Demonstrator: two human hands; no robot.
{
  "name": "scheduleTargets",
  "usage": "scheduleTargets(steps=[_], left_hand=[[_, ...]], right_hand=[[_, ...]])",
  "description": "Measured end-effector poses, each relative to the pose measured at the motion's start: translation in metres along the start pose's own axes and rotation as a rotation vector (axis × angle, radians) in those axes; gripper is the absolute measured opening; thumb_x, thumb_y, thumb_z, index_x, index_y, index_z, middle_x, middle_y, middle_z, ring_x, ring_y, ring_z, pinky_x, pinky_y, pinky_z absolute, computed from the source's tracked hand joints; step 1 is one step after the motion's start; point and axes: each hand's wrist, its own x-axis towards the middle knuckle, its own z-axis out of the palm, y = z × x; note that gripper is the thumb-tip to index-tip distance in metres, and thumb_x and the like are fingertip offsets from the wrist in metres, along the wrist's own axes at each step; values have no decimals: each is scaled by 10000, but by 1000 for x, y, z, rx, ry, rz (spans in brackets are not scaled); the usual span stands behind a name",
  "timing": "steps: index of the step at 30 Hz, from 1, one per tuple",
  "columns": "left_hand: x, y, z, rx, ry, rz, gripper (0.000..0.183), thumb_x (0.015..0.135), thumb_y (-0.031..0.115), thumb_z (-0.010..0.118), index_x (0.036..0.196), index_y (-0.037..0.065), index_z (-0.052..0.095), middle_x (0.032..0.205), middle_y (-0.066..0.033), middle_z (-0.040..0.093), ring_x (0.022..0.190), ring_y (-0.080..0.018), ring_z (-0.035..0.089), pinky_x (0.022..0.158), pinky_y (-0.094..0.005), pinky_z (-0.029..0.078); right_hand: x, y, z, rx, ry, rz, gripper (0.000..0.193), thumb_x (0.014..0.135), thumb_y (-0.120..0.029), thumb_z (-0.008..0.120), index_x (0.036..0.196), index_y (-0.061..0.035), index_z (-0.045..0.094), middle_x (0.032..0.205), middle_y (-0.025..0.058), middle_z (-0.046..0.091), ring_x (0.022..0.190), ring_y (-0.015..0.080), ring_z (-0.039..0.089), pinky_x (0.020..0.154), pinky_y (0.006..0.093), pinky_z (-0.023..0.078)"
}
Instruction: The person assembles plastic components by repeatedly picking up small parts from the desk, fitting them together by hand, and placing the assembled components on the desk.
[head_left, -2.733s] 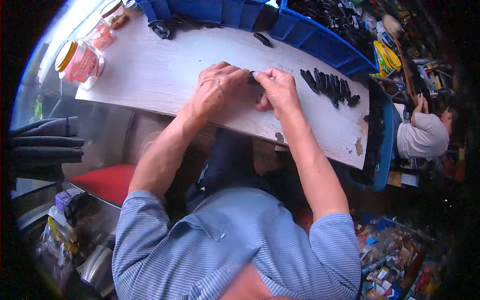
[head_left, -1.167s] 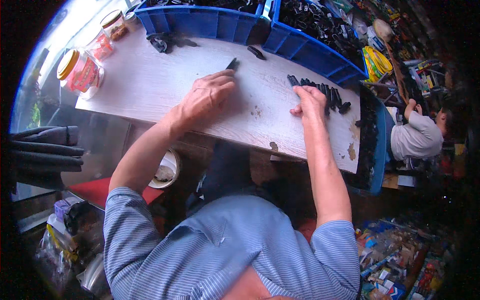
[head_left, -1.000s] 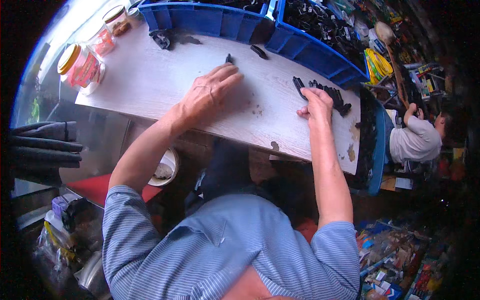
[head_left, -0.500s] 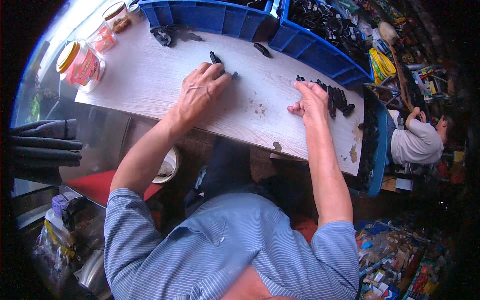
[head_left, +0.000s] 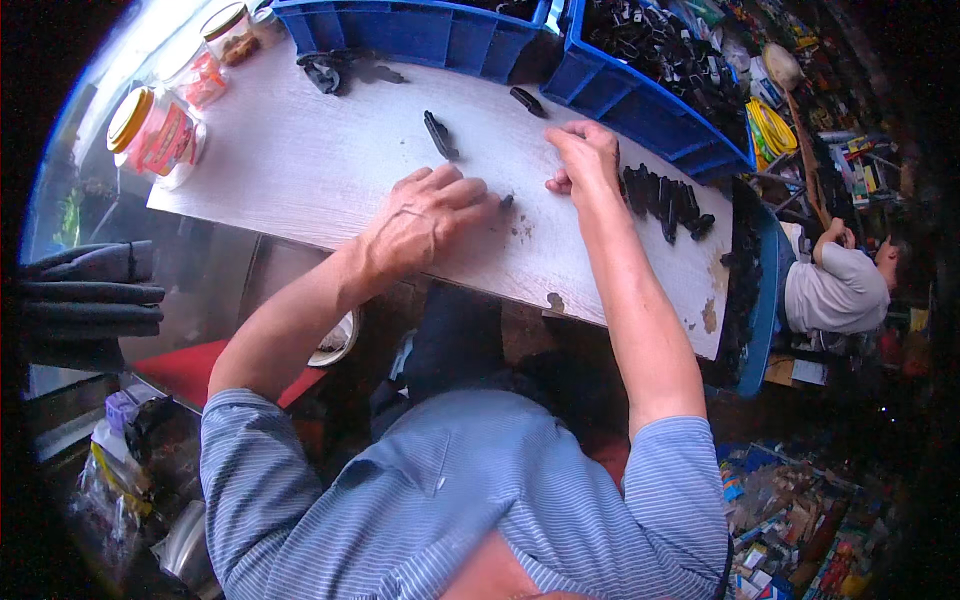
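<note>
Left hand (head_left: 425, 215) lies palm down on the white tabletop (head_left: 300, 160), fingers spread flat, a small black piece (head_left: 507, 200) at its fingertips; cannot tell if it grips anything. Right hand (head_left: 583, 158) rests knuckles up, fingers curled on the tabletop just beside a row of black parts (head_left: 665, 198); grip unclear. A lone black part (head_left: 438, 135) lies above the left hand, another (head_left: 527, 100) near the blue bins (head_left: 420, 35). Jars (head_left: 150, 130) stand at the far left edge.

Blue-striped short-sleeved shirt (head_left: 470, 500)
</note>
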Motion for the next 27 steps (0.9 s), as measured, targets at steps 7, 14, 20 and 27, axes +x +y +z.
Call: scheduleTargets(steps=[7,14,20,27], left_hand=[[-3,-3,5,-80,-20,-108,459,728,94,699,1185,122,660,1110,-70,658,966,-267,625,799,-396,553],[3,-3,7,-36,-2,-2,437,766,110,681,1202,139,653,1125,-69,646,1011,-281,618,849,-422,533],[7,1,8,-61,77,-59,315,837,226,670,1139,133,671,984,-61,649,963,-274,614,861,-396,510],[13,-6,6,-93,96,-191,182,930,257,679,1004,95,721,1002,-96,698,952,-326,623,848,-423,521]], right_hand=[[12,-13,18,-151,19,-66,434,782,-227,803,1144,-21,682,732,91,616,450,149,524,398,343,532],[10,-29,27,-362,1,-128,354,783,-262,750,1068,-52,745,849,118,735,541,220,665,453,348,569],[13,-20,25,-304,44,-125,274,798,-254,716,960,-33,732,731,110,694,487,222,630,447,347,559],[-4,-3,2,38,-130,19,281,839,-242,726,975,-5,662,570,23,485,389,173,506,429,376,562]])
